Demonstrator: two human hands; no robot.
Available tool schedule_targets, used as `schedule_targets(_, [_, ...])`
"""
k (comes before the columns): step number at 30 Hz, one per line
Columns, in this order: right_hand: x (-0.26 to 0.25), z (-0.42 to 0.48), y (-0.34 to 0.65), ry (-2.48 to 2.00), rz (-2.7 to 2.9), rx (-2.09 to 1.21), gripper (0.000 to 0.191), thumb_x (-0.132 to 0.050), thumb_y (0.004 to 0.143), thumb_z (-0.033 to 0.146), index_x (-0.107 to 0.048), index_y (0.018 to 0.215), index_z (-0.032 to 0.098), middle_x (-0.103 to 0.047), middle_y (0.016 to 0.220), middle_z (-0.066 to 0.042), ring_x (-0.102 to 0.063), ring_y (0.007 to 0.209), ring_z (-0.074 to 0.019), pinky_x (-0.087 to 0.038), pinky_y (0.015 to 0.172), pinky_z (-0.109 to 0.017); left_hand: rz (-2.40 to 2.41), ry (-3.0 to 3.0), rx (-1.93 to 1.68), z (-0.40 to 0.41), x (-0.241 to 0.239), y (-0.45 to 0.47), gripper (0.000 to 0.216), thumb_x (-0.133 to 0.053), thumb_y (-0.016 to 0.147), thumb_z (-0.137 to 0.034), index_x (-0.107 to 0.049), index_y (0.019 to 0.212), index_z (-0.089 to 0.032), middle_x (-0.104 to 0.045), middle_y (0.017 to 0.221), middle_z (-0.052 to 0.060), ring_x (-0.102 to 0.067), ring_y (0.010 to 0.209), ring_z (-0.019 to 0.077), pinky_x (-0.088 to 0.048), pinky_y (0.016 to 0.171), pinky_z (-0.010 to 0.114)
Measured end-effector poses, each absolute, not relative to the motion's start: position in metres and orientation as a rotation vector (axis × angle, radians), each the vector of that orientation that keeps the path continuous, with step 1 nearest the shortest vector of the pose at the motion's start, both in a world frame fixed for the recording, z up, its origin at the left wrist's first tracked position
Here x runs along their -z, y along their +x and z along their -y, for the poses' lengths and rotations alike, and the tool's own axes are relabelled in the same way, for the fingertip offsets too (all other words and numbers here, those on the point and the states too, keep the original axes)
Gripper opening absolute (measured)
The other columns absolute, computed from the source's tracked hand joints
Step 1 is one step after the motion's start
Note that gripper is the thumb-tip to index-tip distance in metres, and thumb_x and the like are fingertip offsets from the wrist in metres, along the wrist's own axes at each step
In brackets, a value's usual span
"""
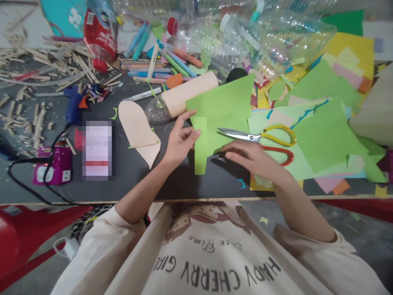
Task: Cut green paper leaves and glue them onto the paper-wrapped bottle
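Note:
A narrow light-green paper strip point(201, 151) lies over the lower left part of a larger green paper sheet point(225, 100). My left hand point(181, 141) is at the strip's left edge, with the thumb on it and the other fingers partly curled; the index fingertip reaches the sheet. My right hand point(248, 157) rests low at the sheet's lower right, fingers bent together around a small dark thing, mostly hidden. Just above that hand lie scissors point(254, 136) with one yellow and one red handle, blades slightly parted and pointing left.
Left of my hands are a cut peach paper piece point(138, 131) and a plastic bottle wrapped in peach paper point(190, 94). A blue glue gun point(73, 104) and its black cord lie further left. Clear plastic bottles point(202, 39), markers and wood sticks fill the back; paper scraps point(328, 143) cover the right.

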State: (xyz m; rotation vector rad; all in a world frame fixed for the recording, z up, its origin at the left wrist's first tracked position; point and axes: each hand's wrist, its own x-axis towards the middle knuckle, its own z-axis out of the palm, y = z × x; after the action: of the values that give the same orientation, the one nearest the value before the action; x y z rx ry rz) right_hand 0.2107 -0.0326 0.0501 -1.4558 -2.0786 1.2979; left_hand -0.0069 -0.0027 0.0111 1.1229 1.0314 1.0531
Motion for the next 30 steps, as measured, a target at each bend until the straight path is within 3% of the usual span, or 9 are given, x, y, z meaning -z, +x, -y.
schedule_targets(3, [-0.036,0.026,0.174,-1.200,1.969,-1.678,0.039,-0.053,0.083,0.056,-0.060,0.073,0.019,-0.055,0.063,0.000,-0.046,0.055,-0.0120,-0.036,0.051,-0.024,-1.012,1.152,-1.022,0.003,-0.014,-0.007,0.059,-0.070,0.071,-0.055,-0.049,0.116,-0.025,-0.041,0.050,-0.009,-0.035,0.041,0.0066,-0.029,0.042,0.021])
schedule_targets(6, [-0.022,0.016,0.153,-1.157,1.853,-1.736,0.047,-0.060,0.076,0.060,-0.045,0.057,0.019,-0.034,0.051,0.007,-0.029,0.047,-0.0070,-0.024,0.045,-0.022,-1.005,1.186,-1.012,0.003,-0.014,-0.007,0.056,-0.070,0.072,-0.052,-0.049,0.116,-0.024,-0.041,0.051,-0.009,-0.034,0.042,0.0067,-0.029,0.043,0.021])
schedule_targets(8, [-0.015,0.011,0.147,-1.137,1.793,-1.749,0.048,-0.060,0.075,0.059,-0.042,0.054,0.020,-0.029,0.047,0.008,-0.026,0.044,-0.0058,-0.020,0.043,-0.022,-1.028,1.208,-1.016,0.003,-0.012,-0.007,0.055,-0.070,0.073,-0.050,-0.050,0.116,-0.024,-0.043,0.054,-0.008,-0.036,0.044,0.0070,-0.030,0.045,0.021])
schedule_targets(13, [-0.006,0.007,0.153,-1.226,1.478,-1.690,0.049,-0.061,0.075,0.059,-0.044,0.052,0.019,-0.038,0.040,0.008,-0.032,0.037,-0.0045,-0.024,0.039,-0.022,-1.016,1.288,-1.039,0.000,-0.005,-0.007,0.048,-0.068,0.074,-0.046,-0.052,0.112,-0.022,-0.054,0.068,-0.003,-0.048,0.056,0.0079,-0.039,0.052,0.019])
schedule_targets(17, [-0.001,0.005,0.158,-1.311,1.199,-1.590,0.048,-0.065,0.071,0.061,-0.051,0.054,0.018,-0.046,0.040,0.005,-0.041,0.037,-0.0054,-0.032,0.039,-0.021,-1.092,1.372,-0.917,-0.001,-0.004,-0.007,0.029,-0.067,0.073,-0.037,-0.059,0.093,-0.018,-0.059,0.075,-0.001,-0.054,0.066,0.0091,-0.044,0.059,0.019])
schedule_targets(19, [0.001,0.003,0.159,-1.291,1.102,-1.605,0.045,-0.068,0.069,0.059,-0.054,0.057,0.018,-0.052,0.044,0.004,-0.046,0.039,-0.0065,-0.037,0.040,-0.021,-1.156,1.391,-0.839,-0.001,-0.006,-0.007,0.020,-0.064,0.075,-0.036,-0.059,0.078,-0.017,-0.059,0.069,-0.001,-0.054,0.062,0.0090,-0.045,0.058,0.019])
schedule_targets(22, [0.002,0.000,0.157,-1.251,1.004,-1.619,0.044,-0.073,0.063,0.059,-0.055,0.062,0.019,-0.057,0.050,0.004,-0.048,0.040,-0.0065,-0.040,0.040,-0.021,-1.169,1.333,-0.775,-0.003,-0.009,-0.008,0.025,-0.061,0.076,-0.037,-0.053,0.064,-0.017,-0.056,0.057,-0.002,-0.050,0.049,0.0070,-0.043,0.050,0.019])
schedule_targets(25, [0.003,-0.001,0.158,-1.202,0.953,-1.625,0.044,-0.073,0.061,0.059,-0.054,0.061,0.019,-0.057,0.052,0.004,-0.047,0.040,-0.0062,-0.040,0.040,-0.021,-1.172,1.251,-0.777,-0.005,-0.011,-0.010,0.027,-0.066,0.073,-0.038,-0.053,0.062,-0.017,-0.053,0.051,-0.004,-0.045,0.040,0.0052,-0.039,0.042,0.018])
schedule_targets(30, [0.005,0.001,0.163,-1.159,1.046,-1.685,0.047,-0.064,0.072,0.058,-0.048,0.051,0.020,-0.049,0.046,0.004,-0.046,0.041,-0.0073,-0.038,0.043,-0.023,-1.141,1.220,-0.715,-0.005,-0.017,-0.013,0.027,-0.072,0.069,-0.038,-0.056,0.066,-0.016,-0.052,0.044,-0.006,-0.040,0.033,0.0035,-0.032,0.035,0.016])
